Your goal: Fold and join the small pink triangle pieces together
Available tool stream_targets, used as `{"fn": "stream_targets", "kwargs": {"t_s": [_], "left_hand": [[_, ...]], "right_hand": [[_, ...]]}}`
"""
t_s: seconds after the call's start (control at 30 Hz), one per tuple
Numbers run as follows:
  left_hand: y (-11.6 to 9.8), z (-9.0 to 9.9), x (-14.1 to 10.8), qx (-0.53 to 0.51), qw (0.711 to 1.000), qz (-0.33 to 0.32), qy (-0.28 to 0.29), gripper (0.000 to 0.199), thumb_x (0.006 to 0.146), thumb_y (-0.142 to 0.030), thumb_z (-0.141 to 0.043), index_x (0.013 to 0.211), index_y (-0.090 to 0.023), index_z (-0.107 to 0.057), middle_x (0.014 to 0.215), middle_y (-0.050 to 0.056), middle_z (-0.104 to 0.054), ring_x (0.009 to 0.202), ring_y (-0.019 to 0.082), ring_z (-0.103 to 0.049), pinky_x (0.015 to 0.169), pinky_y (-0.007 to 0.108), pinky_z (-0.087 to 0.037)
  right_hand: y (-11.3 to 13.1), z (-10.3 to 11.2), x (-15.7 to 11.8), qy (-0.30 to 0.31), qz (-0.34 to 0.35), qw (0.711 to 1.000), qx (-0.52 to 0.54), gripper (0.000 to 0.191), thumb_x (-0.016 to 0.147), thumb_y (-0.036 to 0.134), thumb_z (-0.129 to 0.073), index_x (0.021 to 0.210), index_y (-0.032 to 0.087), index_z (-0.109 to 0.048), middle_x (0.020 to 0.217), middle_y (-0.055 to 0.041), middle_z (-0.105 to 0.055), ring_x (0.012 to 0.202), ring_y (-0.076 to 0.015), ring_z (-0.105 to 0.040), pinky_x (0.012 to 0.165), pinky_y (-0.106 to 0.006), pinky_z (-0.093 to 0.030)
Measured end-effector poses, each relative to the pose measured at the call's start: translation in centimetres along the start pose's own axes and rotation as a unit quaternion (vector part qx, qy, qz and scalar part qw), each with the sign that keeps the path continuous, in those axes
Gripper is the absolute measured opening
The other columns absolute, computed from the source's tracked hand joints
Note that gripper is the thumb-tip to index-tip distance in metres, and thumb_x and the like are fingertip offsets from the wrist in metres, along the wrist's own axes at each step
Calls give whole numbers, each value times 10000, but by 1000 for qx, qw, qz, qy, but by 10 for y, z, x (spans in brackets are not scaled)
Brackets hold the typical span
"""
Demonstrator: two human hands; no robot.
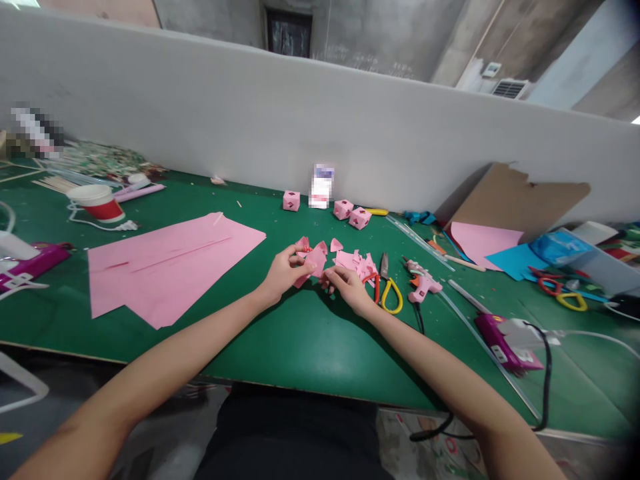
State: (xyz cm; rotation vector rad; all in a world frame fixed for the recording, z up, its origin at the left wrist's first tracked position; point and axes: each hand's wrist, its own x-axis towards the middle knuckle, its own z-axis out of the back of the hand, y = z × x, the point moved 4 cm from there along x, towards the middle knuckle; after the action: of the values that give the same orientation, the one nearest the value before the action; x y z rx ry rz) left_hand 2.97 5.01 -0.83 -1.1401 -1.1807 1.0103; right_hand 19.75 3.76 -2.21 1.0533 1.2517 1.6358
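My left hand [285, 272] pinches a small cut piece of pink paper [315, 259] between thumb and fingers. Close to its lower right edge, my right hand [346, 285] has its fingers curled and pressed together; whatever is in them is too small to make out. Just beyond the hands lie pink paper scraps [356, 261] and a loose pink petal-shaped piece [337, 245]. Scissors with red and yellow handles [392, 297] rest beside my right hand, and a pink glue gun [424, 283] lies further right.
Pink paper sheets [175, 267] cover the green table's left side. Pink paper cubes [291, 201] with cut-outs stand near the grey partition [240, 113]. A paper cup [97, 202] is at left. Purple power strips [503, 343] with cables and a cardboard piece [520, 200] are at right.
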Motion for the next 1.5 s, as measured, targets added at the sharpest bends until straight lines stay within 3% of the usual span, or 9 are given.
{"fn": "stream_targets", "kwargs": {"t_s": [0.83, 1.3, 1.5], "left_hand": [[4, -2, 1, -21, 1000, 17, 1, 497, 652, -289, -760, 1084, -141, -563, 736, 6, -659, 665, 124, -606, 637, 228, -460], [1, -5, -2, 1, 999, 14, 34, 511, 681, -301, -743, 1122, -146, -536, 722, -1, -640, 642, 120, -589, 613, 232, -449], [3, -8, -4, -16, 998, 25, 64, 523, 702, -330, -734, 1132, -161, -489, 754, -8, -624, 583, 93, -550, 534, 201, -405]], "right_hand": [[-5, -2, 0, 12, 4, 999, -38, 338, 795, 511, -632, 801, 175, -599, 690, -5, -620, 605, -125, -564, 552, -243, -431], [-4, -3, 0, 17, 15, 998, -60, 359, 787, 530, -628, 748, 177, -574, 655, 5, -592, 567, -111, -500, 523, -237, -382], [-5, -7, -2, 40, 22, 995, -88, 374, 782, 532, -643, 747, 161, -606, 678, -2, -602, 563, -106, -489, 531, -239, -375]]}}
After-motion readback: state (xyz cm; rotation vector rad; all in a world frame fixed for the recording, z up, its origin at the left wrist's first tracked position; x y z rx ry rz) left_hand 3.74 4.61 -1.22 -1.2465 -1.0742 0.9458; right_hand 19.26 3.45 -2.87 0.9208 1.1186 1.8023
